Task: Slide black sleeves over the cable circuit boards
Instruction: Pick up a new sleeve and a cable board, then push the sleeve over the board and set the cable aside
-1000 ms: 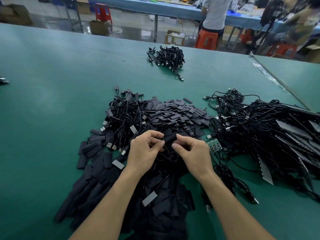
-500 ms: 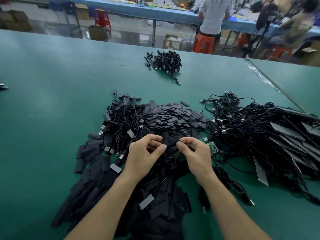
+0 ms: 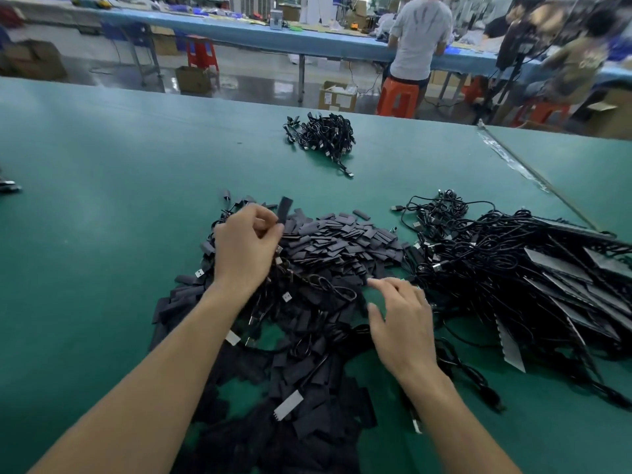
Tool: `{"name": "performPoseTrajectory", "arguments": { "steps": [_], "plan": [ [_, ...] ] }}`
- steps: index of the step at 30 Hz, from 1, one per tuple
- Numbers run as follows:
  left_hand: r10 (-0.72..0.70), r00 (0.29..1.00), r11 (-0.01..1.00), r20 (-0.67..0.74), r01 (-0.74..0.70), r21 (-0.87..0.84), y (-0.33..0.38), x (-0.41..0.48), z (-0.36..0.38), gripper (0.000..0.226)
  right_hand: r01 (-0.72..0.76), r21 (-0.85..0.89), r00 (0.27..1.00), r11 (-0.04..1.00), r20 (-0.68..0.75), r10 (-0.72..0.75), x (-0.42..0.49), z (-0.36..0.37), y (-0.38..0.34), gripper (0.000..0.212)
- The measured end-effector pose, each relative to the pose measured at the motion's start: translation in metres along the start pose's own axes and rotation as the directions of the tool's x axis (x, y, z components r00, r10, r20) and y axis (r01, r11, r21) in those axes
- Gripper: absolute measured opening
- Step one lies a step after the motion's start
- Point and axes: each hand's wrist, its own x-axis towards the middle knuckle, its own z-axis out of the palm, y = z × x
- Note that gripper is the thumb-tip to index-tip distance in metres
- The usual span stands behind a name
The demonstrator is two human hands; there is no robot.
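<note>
"Black sleeves, where do they lie?"

"Heaped loose in the middle of the tabletop and spilling toward its near edge. A metal plug shows here and there among them."

"And the left hand?"

"Raised over the heap's left side. Thumb and forefinger pinch one sleeve by its lower end, so it stands nearly upright above the pile. The other fingers are curled in."

"The right hand?"

"Lower and nearer the front edge, palm down over the heap's right fringe. Its fingers are spread and loosely bent, with nothing in them. Whether the fingertips touch what lies under them I cannot tell."

"What is to the right?"

"A big tangle of cables, just beside the sleeves and reaching toward the tabletop's right edge. Flat dark strips lie across it."

"Anything farther off?"

"A small bundle of cables near the far edge, well apart from the rest."
</note>
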Motion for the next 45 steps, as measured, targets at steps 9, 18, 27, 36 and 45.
{"name": "performPoseTrajectory", "arguments": {
  "steps": [9, 18, 27, 36, 45],
  "plan": [
    [-0.232, 0.973, 0.948, -0.004, 0.227, 0.221, -0.012, 0.027, -0.013, 0.031, -0.454, -0.164, 0.871, 0.876, 0.123, 0.475, 0.016, -0.015, 0.017, 0.047],
    [0.205, 0.979, 0.929, 0.021, -0.201, 0.311, 0.015, -0.033, 0.018, 0.025, -0.42, -0.135, 0.904, 0.897, 0.028, 0.427, 0.027, -0.019, 0.021, 0.044],
    [0.037, 0.863, 0.928, 0.503, 0.158, -0.338, 0.016, -0.107, 0.084, 0.023, -0.078, 0.638, 0.978, 0.766, -0.099, 0.182, 0.04, -0.022, -0.007, 0.036],
    [-0.052, 0.849, 0.791, 0.526, 0.357, -0.497, 0.01, -0.093, 0.089, 0.006, -0.11, 0.684, 0.99, 0.721, 0.14, 0.019, 0.045, -0.023, 0.003, 0.023],
    [-0.072, 0.847, 0.661, 0.527, 0.437, -0.611, 0.015, -0.091, 0.085, 0.017, -0.267, 0.73, 0.919, 0.629, 0.39, -0.063, 0.05, -0.031, 0.012, 0.011]
  ]
}}
